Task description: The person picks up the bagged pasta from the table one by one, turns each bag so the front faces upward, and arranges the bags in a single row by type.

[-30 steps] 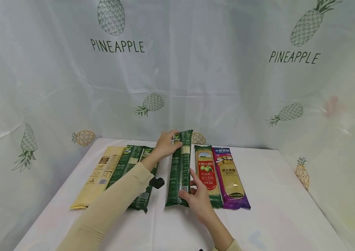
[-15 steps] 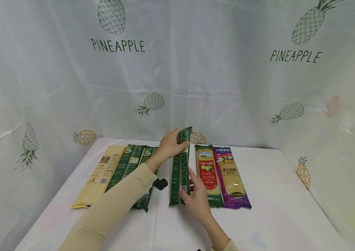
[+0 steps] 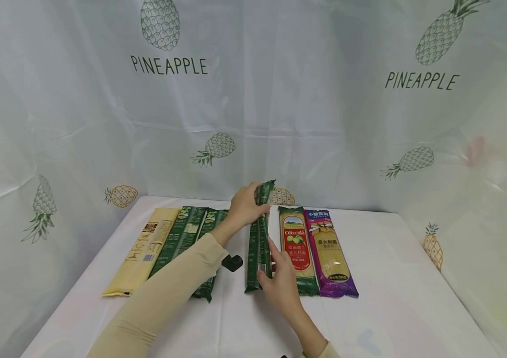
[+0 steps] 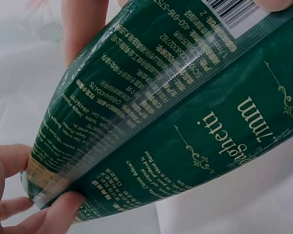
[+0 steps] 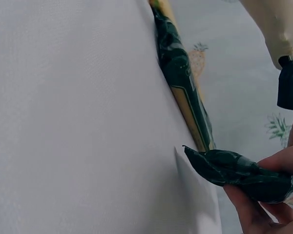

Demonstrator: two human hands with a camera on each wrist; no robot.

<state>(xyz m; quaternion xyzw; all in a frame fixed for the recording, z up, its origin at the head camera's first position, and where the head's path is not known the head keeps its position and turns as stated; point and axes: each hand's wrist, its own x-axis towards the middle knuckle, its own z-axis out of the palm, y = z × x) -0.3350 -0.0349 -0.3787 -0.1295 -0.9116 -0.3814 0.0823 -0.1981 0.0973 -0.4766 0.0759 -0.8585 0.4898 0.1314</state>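
Note:
Both hands hold a green spaghetti packet near the middle of the table, turned partly onto its edge. My left hand grips its far end; my right hand pinches its near end between thumb and fingers. Printed text and a barcode cover the packet's side in the left wrist view. In the right wrist view, the sealed tip juts past the fingers, raised off the tablecloth. Just to the right lies an Olivoilà pasta packet, its red label facing up.
A purple-edged pasta packet lies beyond the Olivoilà one. To the left are a yellow packet and two green packets, partly covered by the left sleeve. A pineapple-print curtain hangs behind the white table.
The held spaghetti packet has rolled from showing its broad back to standing more on edge, showing narrower. Both hands have shifted slightly with it; the left moved rightward. The other packets stay put.

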